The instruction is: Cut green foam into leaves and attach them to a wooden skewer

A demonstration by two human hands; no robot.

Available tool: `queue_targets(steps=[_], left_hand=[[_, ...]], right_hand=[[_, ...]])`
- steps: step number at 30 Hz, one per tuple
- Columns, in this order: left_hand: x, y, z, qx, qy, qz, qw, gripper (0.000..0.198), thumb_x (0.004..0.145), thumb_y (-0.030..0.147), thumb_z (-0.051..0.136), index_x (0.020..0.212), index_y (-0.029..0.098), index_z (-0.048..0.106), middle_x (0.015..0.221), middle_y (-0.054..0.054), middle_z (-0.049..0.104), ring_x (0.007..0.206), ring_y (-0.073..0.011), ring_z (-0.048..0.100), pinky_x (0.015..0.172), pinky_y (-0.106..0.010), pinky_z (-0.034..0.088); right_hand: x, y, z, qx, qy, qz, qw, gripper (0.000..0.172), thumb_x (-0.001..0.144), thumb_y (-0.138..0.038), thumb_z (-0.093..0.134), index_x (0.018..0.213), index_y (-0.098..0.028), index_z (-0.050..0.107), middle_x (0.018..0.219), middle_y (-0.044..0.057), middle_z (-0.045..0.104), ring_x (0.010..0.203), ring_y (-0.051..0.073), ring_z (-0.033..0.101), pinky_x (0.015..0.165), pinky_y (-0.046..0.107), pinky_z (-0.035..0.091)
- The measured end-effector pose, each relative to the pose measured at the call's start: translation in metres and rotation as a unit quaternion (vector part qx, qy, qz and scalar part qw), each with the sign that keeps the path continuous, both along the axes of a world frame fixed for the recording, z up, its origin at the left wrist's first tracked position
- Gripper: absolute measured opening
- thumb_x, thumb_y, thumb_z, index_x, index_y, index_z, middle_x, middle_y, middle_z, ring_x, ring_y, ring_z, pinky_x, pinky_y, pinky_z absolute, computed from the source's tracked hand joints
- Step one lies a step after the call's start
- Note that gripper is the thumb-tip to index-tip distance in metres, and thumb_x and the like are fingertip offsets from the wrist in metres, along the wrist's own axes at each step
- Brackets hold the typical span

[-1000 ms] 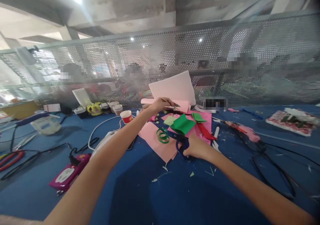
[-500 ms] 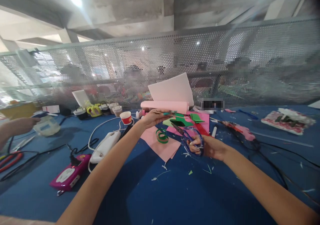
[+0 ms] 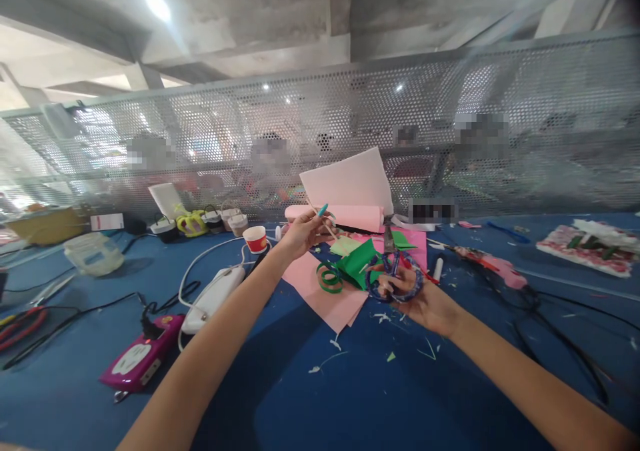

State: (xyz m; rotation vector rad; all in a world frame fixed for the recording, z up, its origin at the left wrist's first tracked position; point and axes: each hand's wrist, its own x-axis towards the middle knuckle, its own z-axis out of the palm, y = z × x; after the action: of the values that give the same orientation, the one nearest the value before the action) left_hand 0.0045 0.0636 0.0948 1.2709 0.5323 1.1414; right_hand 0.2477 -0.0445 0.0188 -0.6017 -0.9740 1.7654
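My left hand (image 3: 301,233) is closed in a pinch on a thin pale stick (image 3: 313,205). A small teal piece (image 3: 323,209) shows at its fingertips; its kind is unclear. In my right hand (image 3: 417,294) are scissors (image 3: 389,239), its fingers through the blue patterned handles and the blades pointing up and away. Between the hands, a folded green paper (image 3: 357,264) and a curled green strip (image 3: 329,278) lie over pink sheets (image 3: 327,307). A pale green piece (image 3: 344,245) is close to my left hand.
Behind stand a pink roll (image 3: 345,216) and a white board (image 3: 350,179). Leftward are a paper cup (image 3: 256,240), a white power strip (image 3: 214,299), a magenta box (image 3: 143,354) and a plastic jug (image 3: 95,253). On the right lies a pink glue gun (image 3: 495,268) with black cords. Paper scraps dot the blue table.
The scissors have swung from pointing left to pointing upward. The stick in my left hand has tilted more upright. At far left, another person's hand has left the plastic jug.
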Motion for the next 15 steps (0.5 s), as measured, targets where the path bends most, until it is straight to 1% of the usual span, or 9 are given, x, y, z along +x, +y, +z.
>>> queue_targets(steps=[4, 6, 8, 9, 10, 11, 13, 14, 15], left_hand=[[0.001, 0.0, -0.004, 0.014, 0.045, 0.0, 0.999, 0.017, 0.079, 0.026, 0.068, 0.086, 0.013, 0.06, 0.06, 0.004, 0.059, 0.045, -0.0097, 0.06, 0.05, -0.024, 0.056], [0.002, 0.0, -0.008, 0.015, 0.062, 0.002, 0.998, 0.02, 0.075, 0.028, 0.071, 0.083, 0.013, 0.06, 0.059, 0.004, 0.06, 0.047, -0.0107, 0.061, 0.05, -0.025, 0.056], [0.003, 0.0, -0.011, 0.014, 0.074, 0.001, 0.997, 0.023, 0.072, 0.03, 0.074, 0.077, 0.013, 0.059, 0.063, 0.001, 0.063, 0.056, -0.0143, 0.066, 0.052, -0.026, 0.057], [0.003, -0.001, -0.013, 0.012, 0.08, 0.0, 0.997, 0.025, 0.07, 0.03, 0.076, 0.075, 0.013, 0.059, 0.066, -0.001, 0.065, 0.061, -0.0161, 0.068, 0.052, -0.026, 0.057], [0.004, -0.001, -0.014, 0.01, 0.088, -0.002, 0.996, 0.026, 0.068, 0.03, 0.077, 0.074, 0.013, 0.059, 0.07, -0.002, 0.067, 0.065, -0.0175, 0.069, 0.053, -0.027, 0.058], [0.004, -0.001, -0.015, 0.01, 0.097, -0.005, 0.995, 0.027, 0.066, 0.03, 0.078, 0.073, 0.013, 0.059, 0.073, -0.004, 0.069, 0.068, -0.0186, 0.07, 0.055, -0.027, 0.058], [0.004, 0.001, -0.013, 0.021, 0.109, -0.006, 0.994, 0.028, 0.062, 0.029, 0.08, 0.072, 0.012, 0.061, 0.077, -0.006, 0.071, 0.072, -0.02, 0.071, 0.06, -0.029, 0.059], [0.003, 0.002, -0.01, 0.034, 0.106, 0.005, 0.994, 0.028, 0.061, 0.028, 0.081, 0.071, 0.011, 0.061, 0.076, -0.007, 0.071, 0.073, -0.0201, 0.071, 0.064, -0.03, 0.059], [0.0, 0.004, -0.006, 0.053, 0.095, 0.026, 0.994, 0.028, 0.06, 0.027, 0.081, 0.071, 0.011, 0.062, 0.076, -0.007, 0.071, 0.073, -0.0199, 0.071, 0.067, -0.031, 0.059]], right_hand=[[0.003, 0.007, -0.001, 0.053, -0.053, -0.072, 0.995, 0.031, 0.059, -0.027, 0.08, 0.084, -0.02, 0.062, 0.066, -0.004, 0.06, 0.061, 0.013, 0.06, 0.065, 0.029, 0.052], [0.005, 0.009, -0.001, 0.071, -0.104, -0.127, 0.984, 0.032, 0.06, -0.037, 0.079, 0.078, -0.018, 0.06, 0.062, -0.003, 0.059, 0.055, 0.013, 0.057, 0.056, 0.028, 0.049], [0.01, 0.012, -0.001, 0.085, -0.194, -0.19, 0.959, 0.034, 0.065, -0.048, 0.072, 0.07, -0.018, 0.057, 0.051, -0.004, 0.052, 0.044, 0.012, 0.051, 0.047, 0.027, 0.042], [0.014, 0.013, -0.001, 0.092, -0.26, -0.221, 0.936, 0.035, 0.068, -0.052, 0.068, 0.066, -0.019, 0.055, 0.046, -0.005, 0.048, 0.039, 0.012, 0.048, 0.044, 0.027, 0.038], [0.018, 0.015, -0.002, 0.1, -0.337, -0.252, 0.902, 0.036, 0.07, -0.053, 0.065, 0.064, -0.02, 0.054, 0.043, -0.005, 0.046, 0.037, 0.013, 0.047, 0.043, 0.027, 0.036], [0.022, 0.016, -0.003, 0.109, -0.422, -0.278, 0.856, 0.034, 0.072, -0.052, 0.063, 0.064, -0.02, 0.053, 0.045, -0.004, 0.048, 0.039, 0.014, 0.049, 0.043, 0.028, 0.035], [0.028, 0.019, -0.006, 0.151, -0.581, -0.323, 0.732, 0.028, 0.075, -0.046, 0.059, 0.064, -0.02, 0.054, 0.052, 0.001, 0.056, 0.05, 0.019, 0.056, 0.047, 0.028, 0.033], [0.03, 0.02, -0.008, 0.165, -0.636, -0.331, 0.677, 0.025, 0.077, -0.043, 0.057, 0.066, -0.02, 0.055, 0.057, 0.003, 0.06, 0.056, 0.021, 0.06, 0.049, 0.028, 0.032], [0.031, 0.02, -0.009, 0.174, -0.675, -0.333, 0.635, 0.023, 0.078, -0.041, 0.055, 0.069, -0.02, 0.056, 0.062, 0.005, 0.064, 0.062, 0.023, 0.062, 0.051, 0.028, 0.032]])
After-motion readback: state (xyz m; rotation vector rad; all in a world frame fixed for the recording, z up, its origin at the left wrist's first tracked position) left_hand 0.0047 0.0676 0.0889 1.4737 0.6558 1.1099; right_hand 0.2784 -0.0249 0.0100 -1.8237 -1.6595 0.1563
